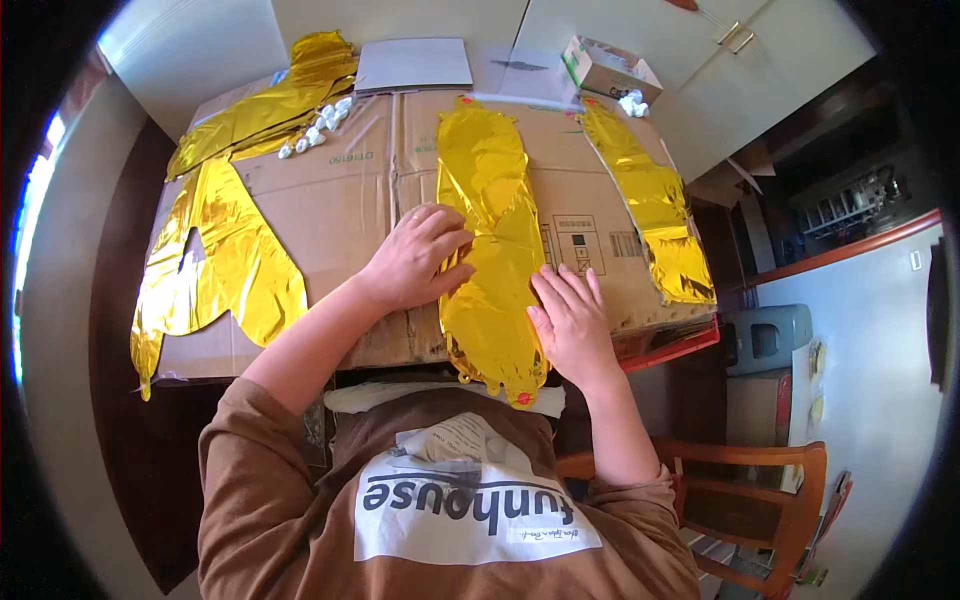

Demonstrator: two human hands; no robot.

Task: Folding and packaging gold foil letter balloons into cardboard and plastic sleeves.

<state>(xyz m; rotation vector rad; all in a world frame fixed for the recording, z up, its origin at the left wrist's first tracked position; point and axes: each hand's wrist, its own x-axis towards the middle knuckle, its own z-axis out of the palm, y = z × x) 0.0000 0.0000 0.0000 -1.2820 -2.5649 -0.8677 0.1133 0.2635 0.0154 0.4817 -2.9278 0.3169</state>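
A flat, uninflated gold foil balloon (492, 215) lies lengthwise on brown cardboard (350, 200) in front of me. My left hand (415, 258) presses on its left edge near the middle, fingers curled over the foil. My right hand (570, 318) lies flat, palm down, on its lower right edge. Neither hand grips anything; both rest on the balloon.
More gold foil balloons lie on the cardboard: a large one (225, 265) at left, one (270, 105) at far left, one (655, 205) at right. Small white pieces (320, 125), a grey board (415, 65) and a small carton (610, 68) sit at the back. A wooden chair (750, 500) stands lower right.
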